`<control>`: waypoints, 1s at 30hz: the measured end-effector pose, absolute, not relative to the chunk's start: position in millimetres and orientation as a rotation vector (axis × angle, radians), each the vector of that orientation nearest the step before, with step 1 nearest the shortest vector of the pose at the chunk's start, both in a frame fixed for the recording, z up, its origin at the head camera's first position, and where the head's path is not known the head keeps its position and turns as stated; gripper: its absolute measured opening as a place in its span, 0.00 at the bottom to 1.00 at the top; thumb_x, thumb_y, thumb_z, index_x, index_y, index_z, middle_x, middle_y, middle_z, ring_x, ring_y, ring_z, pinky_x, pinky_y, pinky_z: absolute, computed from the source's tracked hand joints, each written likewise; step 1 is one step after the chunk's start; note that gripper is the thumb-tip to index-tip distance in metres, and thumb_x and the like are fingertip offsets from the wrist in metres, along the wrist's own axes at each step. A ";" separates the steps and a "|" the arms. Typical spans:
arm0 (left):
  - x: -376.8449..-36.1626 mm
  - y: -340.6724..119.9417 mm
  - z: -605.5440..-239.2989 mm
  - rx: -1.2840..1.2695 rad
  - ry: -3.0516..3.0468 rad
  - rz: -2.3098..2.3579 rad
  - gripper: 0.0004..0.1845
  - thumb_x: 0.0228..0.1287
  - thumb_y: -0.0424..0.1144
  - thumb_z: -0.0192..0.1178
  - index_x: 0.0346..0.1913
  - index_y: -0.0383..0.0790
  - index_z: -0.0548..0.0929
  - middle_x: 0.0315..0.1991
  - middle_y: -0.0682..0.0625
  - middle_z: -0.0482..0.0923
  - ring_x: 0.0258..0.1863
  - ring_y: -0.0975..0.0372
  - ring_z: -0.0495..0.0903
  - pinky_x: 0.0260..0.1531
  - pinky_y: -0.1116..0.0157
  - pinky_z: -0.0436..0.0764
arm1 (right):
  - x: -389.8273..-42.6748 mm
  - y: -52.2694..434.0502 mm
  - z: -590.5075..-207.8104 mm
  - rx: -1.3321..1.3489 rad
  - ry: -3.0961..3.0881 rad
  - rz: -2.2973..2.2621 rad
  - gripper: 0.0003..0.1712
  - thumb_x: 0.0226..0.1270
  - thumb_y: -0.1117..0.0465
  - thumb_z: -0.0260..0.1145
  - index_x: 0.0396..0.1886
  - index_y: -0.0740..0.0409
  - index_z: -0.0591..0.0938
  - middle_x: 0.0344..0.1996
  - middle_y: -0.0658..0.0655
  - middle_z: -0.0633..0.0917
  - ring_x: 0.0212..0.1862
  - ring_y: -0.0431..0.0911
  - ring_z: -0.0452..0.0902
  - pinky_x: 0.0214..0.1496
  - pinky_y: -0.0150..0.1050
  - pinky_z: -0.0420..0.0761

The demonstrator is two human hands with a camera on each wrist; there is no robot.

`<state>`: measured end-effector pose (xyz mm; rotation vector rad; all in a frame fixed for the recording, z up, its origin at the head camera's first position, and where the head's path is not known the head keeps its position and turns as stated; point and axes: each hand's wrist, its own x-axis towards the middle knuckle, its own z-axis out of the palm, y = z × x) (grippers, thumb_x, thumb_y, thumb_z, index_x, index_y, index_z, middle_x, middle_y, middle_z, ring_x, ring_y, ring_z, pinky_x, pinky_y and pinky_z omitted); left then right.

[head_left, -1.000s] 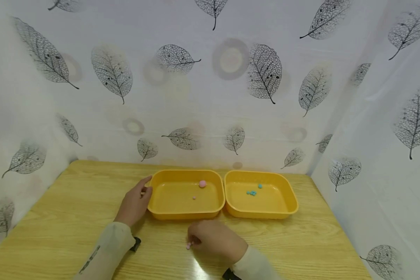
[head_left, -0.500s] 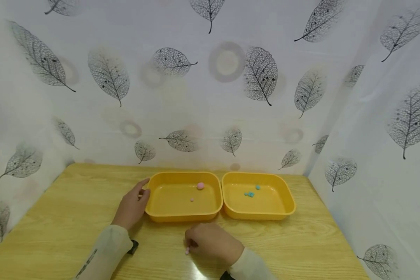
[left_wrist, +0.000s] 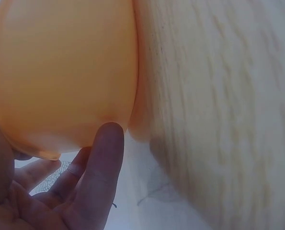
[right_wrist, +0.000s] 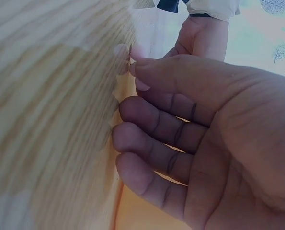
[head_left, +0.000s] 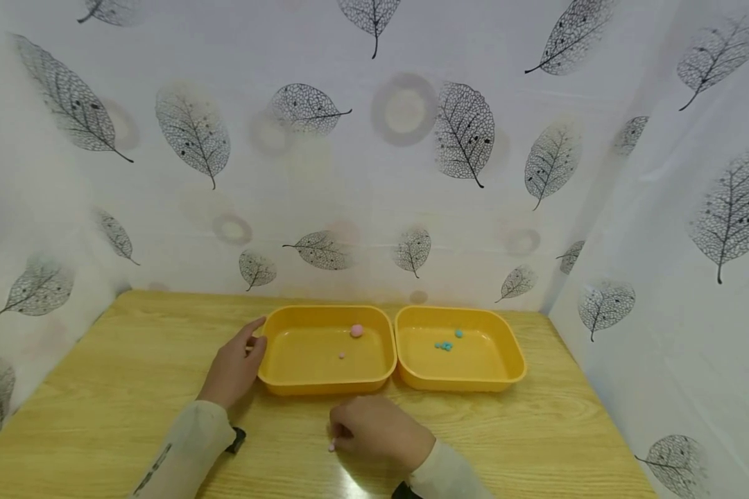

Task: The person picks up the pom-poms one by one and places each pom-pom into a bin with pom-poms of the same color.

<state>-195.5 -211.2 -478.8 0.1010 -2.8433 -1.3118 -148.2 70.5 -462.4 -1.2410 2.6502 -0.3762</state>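
Observation:
Two yellow trays stand side by side on the wooden table. My left hand (head_left: 234, 364) lies flat against the outer left wall of the left tray (head_left: 324, 384), one fingertip (left_wrist: 108, 134) touching that wall (left_wrist: 61, 72). The right hand (head_left: 374, 430) rests on the table in front of this tray and pinches a tiny pink bead (head_left: 332, 448) between thumb and forefinger, seen close up as a pink bead (right_wrist: 128, 49). Inside the left tray lie a pink ball (head_left: 356, 330) and a small pink bead (head_left: 341, 355). The right tray (head_left: 462, 383) holds several blue beads (head_left: 444, 344).
White sheets printed with leaves (head_left: 462, 132) wall in the table at the back and both sides. Bare wood (head_left: 131, 360) spreads to the left of the trays and along the near edge at the right (head_left: 537, 443).
The right hand with the pink bead has shifted slightly toward the near edge. The left hand stays at the tray wall.

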 end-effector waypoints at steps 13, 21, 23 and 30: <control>-195.2 -211.2 -477.6 0.113 -2.853 -1.316 0.30 0.85 0.50 0.44 0.82 0.45 0.59 0.63 0.35 0.77 0.55 0.47 0.80 0.57 0.46 0.79 | -152.9 74.7 -452.9 -1.270 2.676 -0.412 0.14 0.69 0.58 0.71 0.27 0.42 0.76 0.22 0.38 0.71 0.26 0.31 0.64 0.29 0.25 0.66; -194.5 -211.1 -476.3 0.111 -2.848 -1.325 0.30 0.84 0.49 0.44 0.82 0.45 0.59 0.63 0.35 0.77 0.55 0.47 0.80 0.57 0.46 0.79 | -157.0 86.4 -433.1 -1.288 2.720 -0.449 0.05 0.69 0.61 0.73 0.37 0.46 0.85 0.32 0.39 0.82 0.32 0.29 0.70 0.35 0.24 0.72; -194.5 -211.1 -476.6 0.111 -2.852 -1.323 0.30 0.84 0.49 0.44 0.82 0.45 0.59 0.63 0.36 0.77 0.55 0.47 0.80 0.57 0.46 0.79 | -158.4 91.2 -428.2 -1.275 2.724 -0.498 0.05 0.70 0.62 0.72 0.41 0.48 0.85 0.35 0.41 0.85 0.35 0.30 0.74 0.38 0.24 0.75; -194.1 -211.8 -477.4 0.109 -2.852 -1.336 0.30 0.84 0.50 0.44 0.82 0.46 0.59 0.64 0.35 0.76 0.56 0.47 0.80 0.58 0.45 0.79 | -163.5 104.2 -416.3 -1.204 2.948 -0.644 0.06 0.67 0.64 0.73 0.39 0.50 0.85 0.34 0.44 0.85 0.34 0.35 0.78 0.36 0.28 0.78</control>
